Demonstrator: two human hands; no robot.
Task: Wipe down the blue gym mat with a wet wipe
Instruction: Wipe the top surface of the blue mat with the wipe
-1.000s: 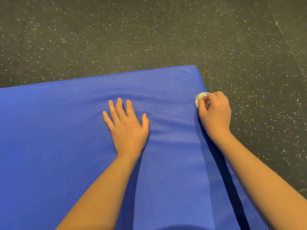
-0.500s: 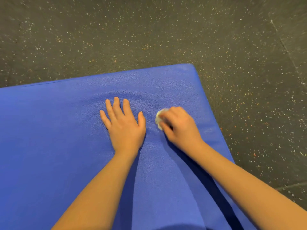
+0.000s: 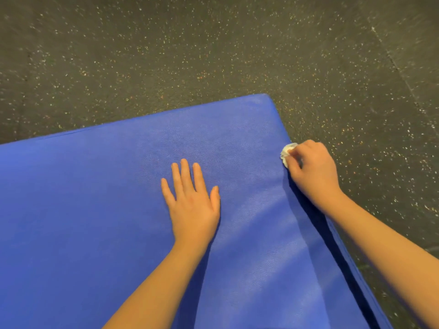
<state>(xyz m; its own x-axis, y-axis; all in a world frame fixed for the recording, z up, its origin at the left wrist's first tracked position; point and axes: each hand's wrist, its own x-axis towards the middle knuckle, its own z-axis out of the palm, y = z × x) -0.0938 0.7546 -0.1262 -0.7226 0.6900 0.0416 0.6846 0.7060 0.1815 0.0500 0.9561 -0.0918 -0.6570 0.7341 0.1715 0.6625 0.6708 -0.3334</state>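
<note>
On the speckled dark floor [image 3: 166, 55], blue gym mat [image 3: 95, 210], left hand [image 3: 192, 205] flat and relaxed on top, right hand [image 3: 313, 169] gripping balled white wet wipe [image 3: 286, 154] at the mat's right edge.

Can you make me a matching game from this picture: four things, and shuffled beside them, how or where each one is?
1 left hand
2 right hand
3 wet wipe
4 floor

A dark, speckled
B flat on the blue mat, fingers straight
C white, crumpled, at the mat's right edge
D curled round the wipe

Pairs: 1-B, 2-D, 3-C, 4-A
</note>
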